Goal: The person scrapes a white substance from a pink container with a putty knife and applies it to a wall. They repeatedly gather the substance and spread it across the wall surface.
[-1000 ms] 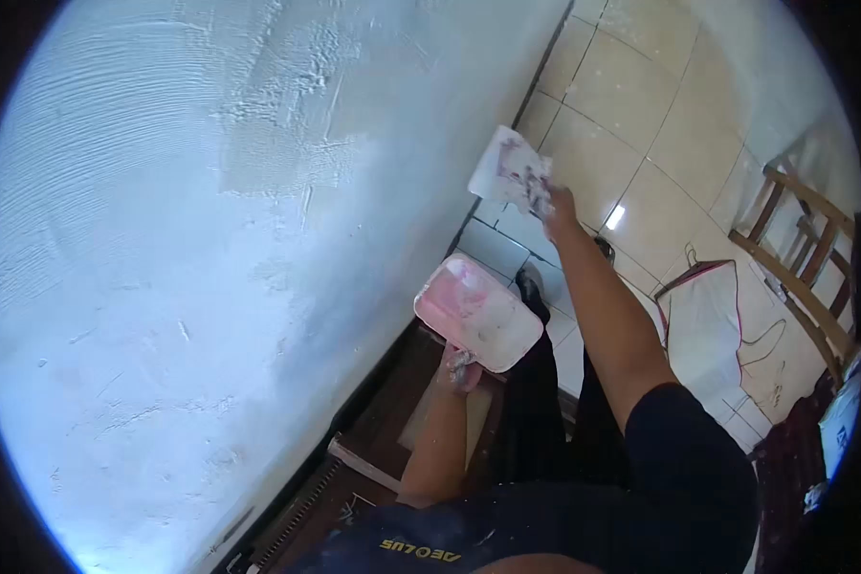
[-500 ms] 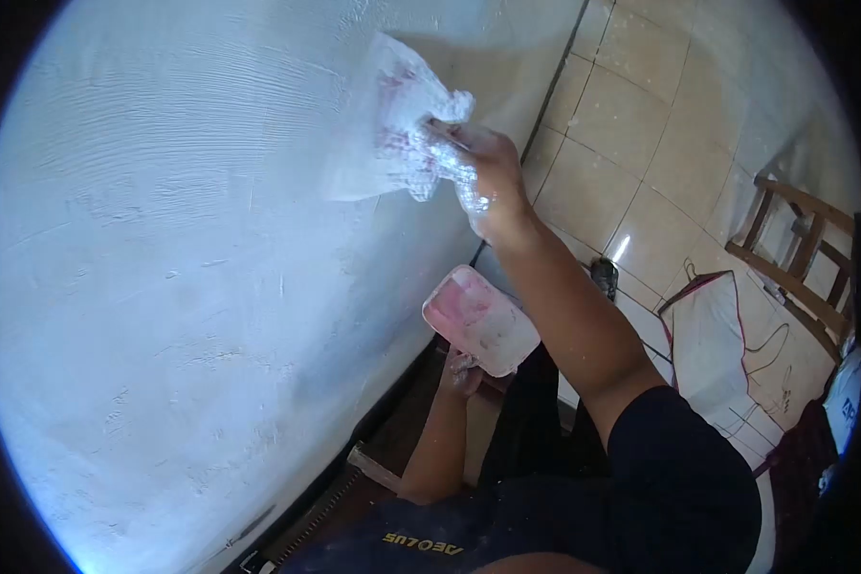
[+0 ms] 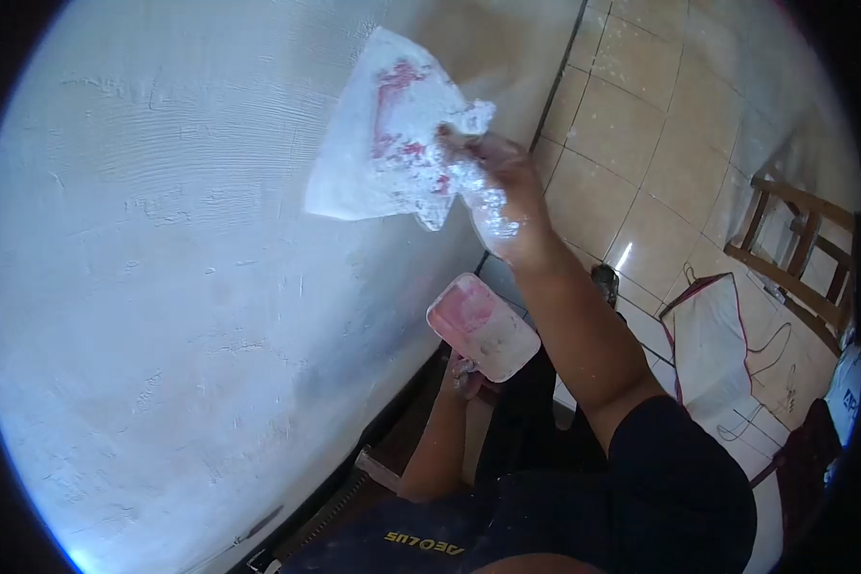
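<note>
Wall [image 3: 163, 287], 9 o'clock: wet plaster. Trowel [image 3: 378, 143], 12 o'clock, lies against it, right hand [image 3: 493, 187] clenched on its handle: spreading step; next, a steady sweep. Left hand [image 3: 464, 373] grips hawk [image 3: 481, 327], centre.

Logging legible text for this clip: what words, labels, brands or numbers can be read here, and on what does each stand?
"AEOLUS", in yellow letters, seen upside down on the person's dark shirt.
Blue marks on a white thing at the right edge: too cut off and blurred to read.
No text shows on the putty knife in the right hand, nor on the pink-stained hawk held by the left hand.
</note>
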A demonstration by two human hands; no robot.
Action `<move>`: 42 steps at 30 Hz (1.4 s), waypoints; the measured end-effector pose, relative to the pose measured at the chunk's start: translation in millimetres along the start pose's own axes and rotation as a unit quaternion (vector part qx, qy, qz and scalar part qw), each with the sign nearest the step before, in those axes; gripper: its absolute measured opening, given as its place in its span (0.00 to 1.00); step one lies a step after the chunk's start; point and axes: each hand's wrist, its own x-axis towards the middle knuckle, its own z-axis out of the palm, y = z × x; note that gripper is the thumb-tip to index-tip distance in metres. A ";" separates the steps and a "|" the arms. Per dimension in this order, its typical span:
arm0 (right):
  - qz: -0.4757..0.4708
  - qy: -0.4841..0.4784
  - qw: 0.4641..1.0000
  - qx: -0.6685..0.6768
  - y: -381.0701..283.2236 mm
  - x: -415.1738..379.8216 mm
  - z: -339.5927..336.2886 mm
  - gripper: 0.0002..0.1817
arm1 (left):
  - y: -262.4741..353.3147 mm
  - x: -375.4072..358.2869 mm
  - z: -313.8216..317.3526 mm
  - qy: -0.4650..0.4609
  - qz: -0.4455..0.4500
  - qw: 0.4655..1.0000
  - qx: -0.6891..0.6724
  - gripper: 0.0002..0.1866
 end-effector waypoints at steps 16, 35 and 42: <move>0.134 0.053 0.990 -0.014 130.3 -45.5 -82.1 0.14 | -33.5 17.2 -55.3 -0.027 0.001 0.999 -0.022 0.47; 0.133 0.048 0.990 0.001 141.6 -46.9 -56.4 0.14 | -38.9 14.9 -76.7 -0.045 0.030 0.999 -0.004 0.43; 0.145 0.091 0.983 -0.061 165.1 -42.0 -149.2 0.13 | -20.8 43.7 -65.4 -0.098 0.056 0.993 -0.044 0.41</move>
